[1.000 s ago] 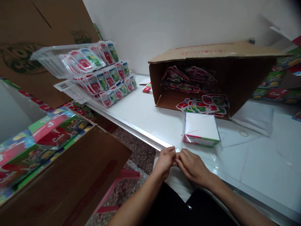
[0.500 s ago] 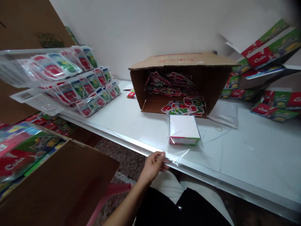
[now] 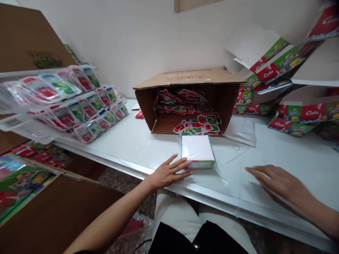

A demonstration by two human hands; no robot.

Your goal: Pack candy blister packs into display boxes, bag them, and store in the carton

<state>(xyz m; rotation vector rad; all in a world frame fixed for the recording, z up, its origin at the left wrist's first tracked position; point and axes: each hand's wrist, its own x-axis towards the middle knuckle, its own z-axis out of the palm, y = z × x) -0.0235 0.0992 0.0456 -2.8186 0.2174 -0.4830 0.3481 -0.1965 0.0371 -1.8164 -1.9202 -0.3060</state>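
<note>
A small carton point(image 3: 198, 146) with a white face up and a red and green side sits near the table's front edge. Clear plastic film shows around it, with a loose corner toward the front. My left hand point(image 3: 169, 173) is open with its fingers spread, the tips at the carton's front left corner. Well to the right, my right hand point(image 3: 280, 181) hovers over the table, slightly blurred. Its fingers stretch out to the left, and I see nothing held in them.
Behind the carton, a cardboard box point(image 3: 186, 76) lies on its side with loose drink-shaped packets point(image 3: 196, 127). Bagged packets point(image 3: 87, 109) stand left, printed cartons point(image 3: 291, 113) right. A rubber band point(image 3: 236, 148) lies near a clear bag point(image 3: 242, 130). An open brown box point(image 3: 60, 211) is lower left.
My left hand has lifted from the table's edge and opened beside the carton. My right hand has come into view from the right. The camera view has shifted.
</note>
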